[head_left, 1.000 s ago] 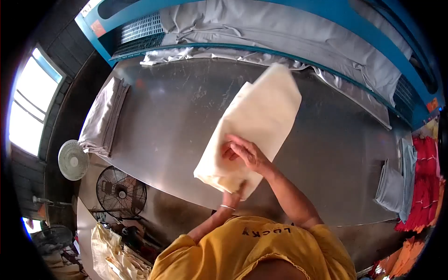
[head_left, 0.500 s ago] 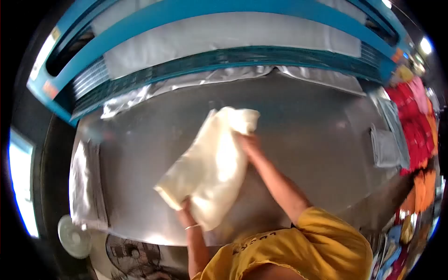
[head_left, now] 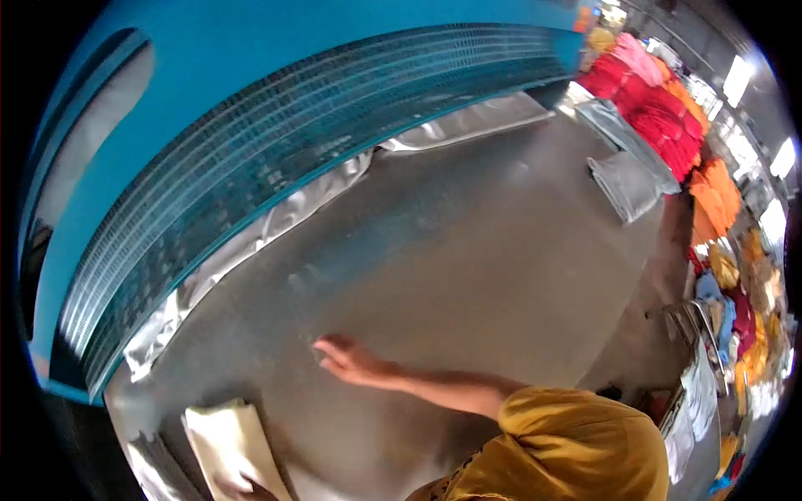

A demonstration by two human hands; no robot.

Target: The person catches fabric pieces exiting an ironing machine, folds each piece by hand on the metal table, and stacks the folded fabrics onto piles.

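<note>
A cream cloth (head_left: 225,438), now folded into a flat, narrow rectangle, lies at the lower left of the metal table. My left hand (head_left: 251,491) is on its near end, partly cut off by the frame edge, and appears to grip the fabric. Over the middle left of the tabletop, my right hand (head_left: 355,366) holds nothing, its fingers loosely apart and pointing left. Beside the cream cloth, on its left, is a folded silvery-grey cloth (head_left: 159,468).
The metal table (head_left: 468,275) borders a large blue machine (head_left: 334,42) with ribbed bands and silvery fabric (head_left: 468,123) along its edge. Folded grey cloth (head_left: 626,184) rests at the table's far right. Beyond are piles of red cloth (head_left: 656,117) and orange cloth (head_left: 714,196), plus a metal-framed rack (head_left: 702,334).
The cream cloth went from loosely hanging between both hands to folded flat at the left. My right hand let go of it. The view has turned and tilted, showing more of the right side.
</note>
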